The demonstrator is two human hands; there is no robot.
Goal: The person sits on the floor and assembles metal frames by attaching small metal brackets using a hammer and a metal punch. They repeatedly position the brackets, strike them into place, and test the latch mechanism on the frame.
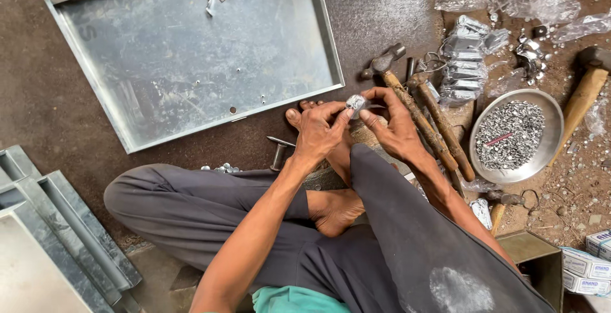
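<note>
I have both hands, left hand (316,133) and right hand (393,125), pinching a small packet (355,103) between fingertips; I judge it is being opened, needing a careful tear.

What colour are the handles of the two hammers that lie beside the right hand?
The hammer handles are brown wood, clearest in the head view.

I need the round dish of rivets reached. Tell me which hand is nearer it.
Right. The right hand is beside the hammer handles, just left of the round dish; the left hand is farther left, beyond the small metal piece.
</note>
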